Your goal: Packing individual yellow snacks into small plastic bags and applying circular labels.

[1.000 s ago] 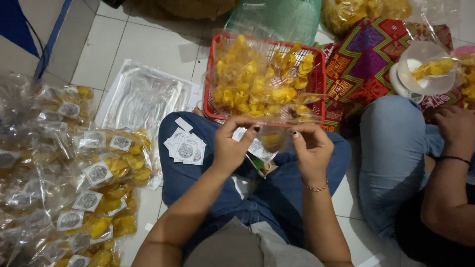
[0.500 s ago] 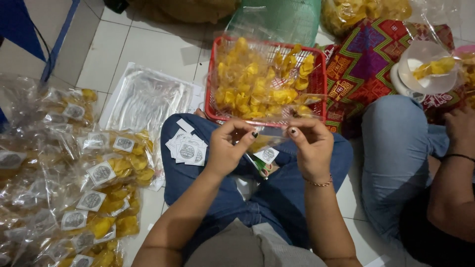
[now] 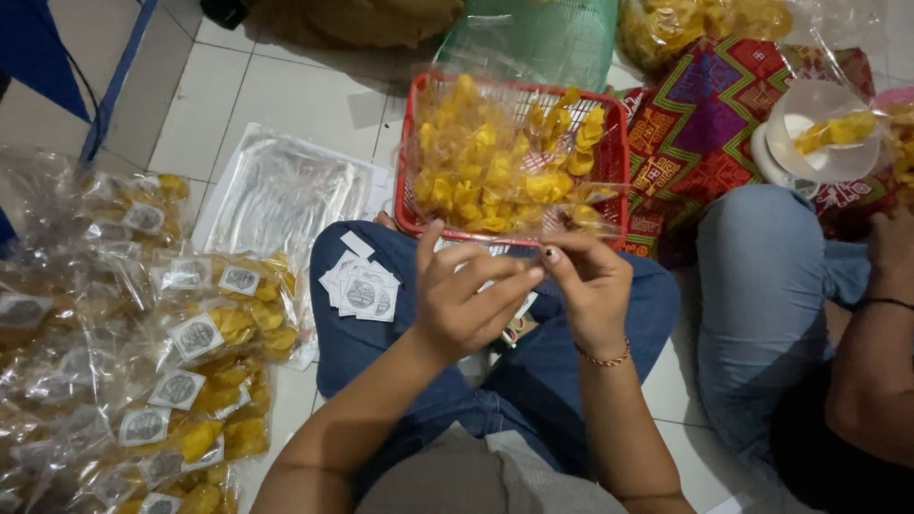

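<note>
Pinched between both sets of fingertips, a small clear packet (image 3: pixel 519 309) sits over my lap, mostly hidden. I see my left hand (image 3: pixel 466 300) and right hand (image 3: pixel 590 286) meeting just below the red basket (image 3: pixel 619 162) of yellow chips. Loose labels (image 3: pixel 362 290) rest on my left thigh.

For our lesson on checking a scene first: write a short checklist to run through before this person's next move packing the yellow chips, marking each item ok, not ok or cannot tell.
1. Both hands free of the basket: left hand and right hand meet above the lap - ok.
2. What the fingertips pinch: too small and hidden - cannot tell.
3. Chips within reach: red basket sits full at the knees - ok.
4. Labels at hand: stack of labels on the left thigh - ok.
5. Finished packs piled apart, on the person's left - ok.
</note>
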